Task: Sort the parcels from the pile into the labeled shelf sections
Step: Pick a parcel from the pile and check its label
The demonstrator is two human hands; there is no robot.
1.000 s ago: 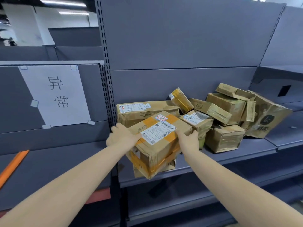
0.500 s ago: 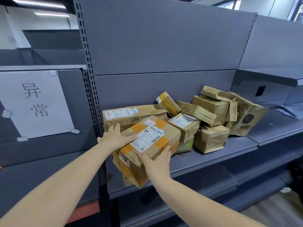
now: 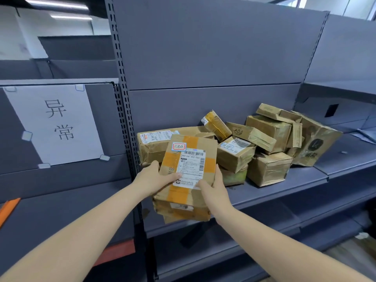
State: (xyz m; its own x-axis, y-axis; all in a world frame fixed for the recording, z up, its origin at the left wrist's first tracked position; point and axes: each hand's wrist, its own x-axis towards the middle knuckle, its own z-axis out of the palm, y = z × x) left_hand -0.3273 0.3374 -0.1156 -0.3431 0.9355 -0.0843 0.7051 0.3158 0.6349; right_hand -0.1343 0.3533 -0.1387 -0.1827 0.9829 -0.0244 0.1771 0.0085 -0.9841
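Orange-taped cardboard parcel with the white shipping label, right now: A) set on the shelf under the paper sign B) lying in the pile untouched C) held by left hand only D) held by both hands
D: the left hand and right hand grip opposite sides of the orange-taped cardboard parcel, held in front of the grey metal shelf.

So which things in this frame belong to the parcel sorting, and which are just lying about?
Part of the job:
- orange-taped parcel, held by left hand and right hand
- parcel pile on the shelf
- paper section label

Just there:
- orange strip at the left edge
- small object on the right-hand shelf
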